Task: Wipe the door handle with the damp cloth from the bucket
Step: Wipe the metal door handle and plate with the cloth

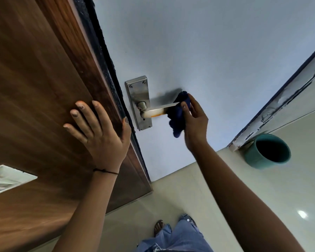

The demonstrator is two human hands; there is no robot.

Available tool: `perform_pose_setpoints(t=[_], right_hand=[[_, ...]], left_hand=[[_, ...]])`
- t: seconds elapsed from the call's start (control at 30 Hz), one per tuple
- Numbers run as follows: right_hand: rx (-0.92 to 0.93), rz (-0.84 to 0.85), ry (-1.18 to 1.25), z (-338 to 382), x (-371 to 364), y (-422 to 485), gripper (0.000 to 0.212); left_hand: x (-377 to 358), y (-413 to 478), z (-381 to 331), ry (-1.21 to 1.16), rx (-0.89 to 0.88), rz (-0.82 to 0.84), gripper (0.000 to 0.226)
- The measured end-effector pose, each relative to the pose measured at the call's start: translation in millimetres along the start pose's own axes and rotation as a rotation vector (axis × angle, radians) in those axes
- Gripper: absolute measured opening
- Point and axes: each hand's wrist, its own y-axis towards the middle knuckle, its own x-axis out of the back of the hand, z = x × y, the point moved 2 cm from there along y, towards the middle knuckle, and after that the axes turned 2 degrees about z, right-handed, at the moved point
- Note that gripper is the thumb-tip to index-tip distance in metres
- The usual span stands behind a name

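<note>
You are looking down a pale blue-grey door, smooth and matte, with a steel backplate screwed near its left edge. From that plate the door handle sticks out to the right as a lever; its near face looks whitish with an orange rust-like streak along the lower edge. Your right hand is closed around a dark blue cloth, thumb in front and fingers behind, and the bunched cloth is wrapped over the far end of the lever, with a loose tail hanging below it. A dark shadow lies on the door just above the lever.

Your left hand holds nothing: it lies flat and spread on the brown wood-grain panel left of the door, thumb against the panel's dark edge. A thin black thread circles that wrist.

Down below, the floor is glossy cream tile with a bright glint of light on the right. A teal bucket stands on it at the foot of a scuffed, chipped white frame on the right, well apart from the handle; its inside is too dark to see. Blue denim trouser legs and toes in a sandal show at the bottom.
</note>
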Motion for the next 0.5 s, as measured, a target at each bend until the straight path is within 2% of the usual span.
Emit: perform_pose_setpoints(t=[0.1,0.2,0.37,0.5], right_hand=[[-0.164,-0.134,0.415,-12,-17,-9,0.035],[-0.221,-0.204,0.613,-14,-29,-15,0.031],[-0.308,-0.206,0.69,-18,-46,-25,0.042],[-0.456,-0.072,0.641,-31,-77,-53,0.038]], left_hand=[[2,-1,1,0.006,0.001,0.006,0.076],[2,-1,1,0.005,0.004,0.012,0.076],[2,0,1,0.004,0.012,0.015,0.079],[3,0,2,-0.016,0.011,0.022,0.079]])
